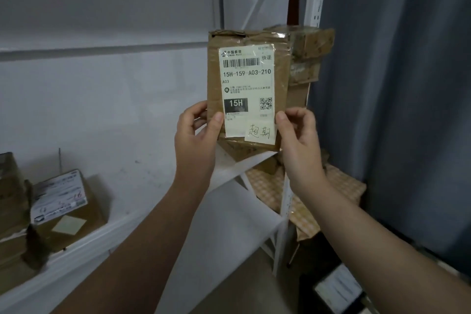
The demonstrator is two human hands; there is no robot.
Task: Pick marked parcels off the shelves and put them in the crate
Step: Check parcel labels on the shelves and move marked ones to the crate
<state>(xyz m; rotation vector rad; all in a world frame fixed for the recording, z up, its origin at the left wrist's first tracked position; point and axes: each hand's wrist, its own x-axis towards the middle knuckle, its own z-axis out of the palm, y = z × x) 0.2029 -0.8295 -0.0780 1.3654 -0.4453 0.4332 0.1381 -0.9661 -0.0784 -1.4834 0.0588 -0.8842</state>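
At frame centre, the left hand [196, 132] and right hand [297, 132] pinched the parcel's [248, 89] lower corners, label up, likely to check its handwritten note [260, 132].

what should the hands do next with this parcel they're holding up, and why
Probably lower the parcel away from the shelf and turn to find the crate, which is not in view. The left hand and right hand both pinch its lower edge, and a handwritten note is stuck on its front.
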